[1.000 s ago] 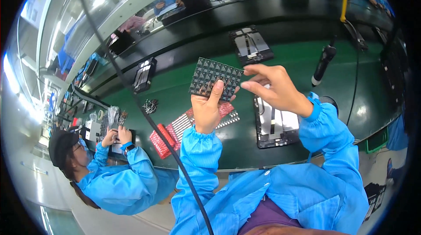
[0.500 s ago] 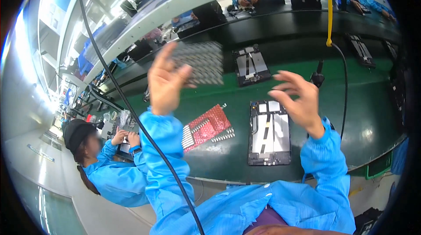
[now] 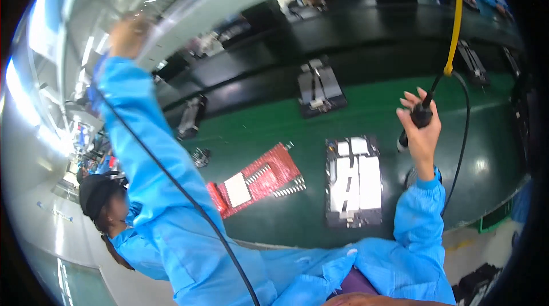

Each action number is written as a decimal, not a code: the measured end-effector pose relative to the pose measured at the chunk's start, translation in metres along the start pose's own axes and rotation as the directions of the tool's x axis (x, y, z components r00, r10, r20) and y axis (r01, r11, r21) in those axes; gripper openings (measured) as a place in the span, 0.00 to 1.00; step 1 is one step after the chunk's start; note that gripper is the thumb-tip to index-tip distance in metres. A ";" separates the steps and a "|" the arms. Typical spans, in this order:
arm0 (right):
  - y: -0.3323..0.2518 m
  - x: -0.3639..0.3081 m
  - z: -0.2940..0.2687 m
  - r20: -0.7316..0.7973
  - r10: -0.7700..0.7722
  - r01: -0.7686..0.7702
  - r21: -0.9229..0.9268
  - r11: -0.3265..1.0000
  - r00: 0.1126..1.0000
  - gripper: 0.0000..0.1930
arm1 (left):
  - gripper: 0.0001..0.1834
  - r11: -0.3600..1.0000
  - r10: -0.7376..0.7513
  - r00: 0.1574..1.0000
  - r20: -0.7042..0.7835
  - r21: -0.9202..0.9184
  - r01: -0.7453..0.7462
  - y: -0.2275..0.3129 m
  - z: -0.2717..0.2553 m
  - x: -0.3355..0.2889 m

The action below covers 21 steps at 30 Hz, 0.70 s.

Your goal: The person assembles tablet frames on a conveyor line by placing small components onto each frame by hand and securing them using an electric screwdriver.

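Observation:
My right hand (image 3: pixel 424 145) has its fingers round a black electric screwdriver (image 3: pixel 422 116) that hangs from a yellow cord, with its tip pointing down. Just left of it, an opened tablet (image 3: pixel 369 183) with pale batteries and a black frame lies flat on the green mat. My left hand (image 3: pixel 129 36) is stretched far up and left, by the overhead shelf; motion blurs its fingers, and I cannot make out anything in it. Between my arms lies red bubble wrap (image 3: pixel 282 164) with a white sheet (image 3: pixel 237 189) and rows of small pieces on it.
Other opened tablets lie farther off, one at centre (image 3: pixel 321 89), one at left (image 3: pixel 191 116) and one at right (image 3: pixel 473 63). The shelf beam (image 3: pixel 240 0) crosses overhead. A black cable (image 3: pixel 166 170) runs across my left arm. A co-worker in a black cap (image 3: pixel 103 198) sits at left.
My left hand has swung up and left; the grey patterned sheet by it no longer shows. My right hand has moved right and taken hold of the screwdriver.

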State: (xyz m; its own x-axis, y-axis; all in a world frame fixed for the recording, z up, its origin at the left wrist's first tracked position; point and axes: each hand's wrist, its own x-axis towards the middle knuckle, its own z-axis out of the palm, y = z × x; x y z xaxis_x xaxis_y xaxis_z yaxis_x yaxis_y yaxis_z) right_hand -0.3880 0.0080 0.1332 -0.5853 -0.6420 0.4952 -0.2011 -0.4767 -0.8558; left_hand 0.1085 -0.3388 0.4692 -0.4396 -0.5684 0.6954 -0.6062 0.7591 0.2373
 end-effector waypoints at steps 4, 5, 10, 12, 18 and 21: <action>0.006 0.006 -0.016 -0.057 0.054 -0.061 -0.120 0.991 0.997 0.21 | 0.23 0.687 -0.310 0.930 0.197 -0.630 0.362 0.075 -0.017 -0.058; 0.003 0.004 -0.022 -0.065 0.032 -0.044 -0.194 0.980 0.997 0.20 | 0.27 0.766 -0.463 0.885 0.041 -0.483 0.424 0.111 -0.010 -0.086; 0.013 -0.007 -0.021 -0.009 0.059 -0.059 -0.100 0.993 0.998 0.18 | 0.26 0.854 -0.474 0.862 0.181 -0.144 0.500 0.147 0.087 -0.238; 0.031 -0.015 -0.037 0.015 0.124 -0.122 -0.106 0.987 0.992 0.16 | 0.25 0.518 -0.548 0.740 0.389 -0.537 0.666 0.159 0.168 -0.271; 0.043 -0.032 -0.031 0.054 0.245 -0.238 -0.102 0.966 0.968 0.15 | 0.17 -0.065 -0.554 0.457 0.696 -0.584 0.809 0.155 0.297 -0.326; 0.039 -0.036 -0.026 0.039 0.270 -0.268 -0.059 0.962 0.962 0.14 | 0.16 0.010 -0.570 0.432 0.699 -0.520 0.854 0.143 0.331 -0.327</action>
State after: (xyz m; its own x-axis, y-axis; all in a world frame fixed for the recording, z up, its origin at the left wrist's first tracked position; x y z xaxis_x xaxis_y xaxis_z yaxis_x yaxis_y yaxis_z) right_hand -0.3954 0.0283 0.0776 -0.5865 -0.7701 0.2510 -0.0832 -0.2509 -0.9644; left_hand -0.0538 -0.1495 0.0514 -0.3075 -0.8999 -0.3093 -0.0371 -0.3135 0.9489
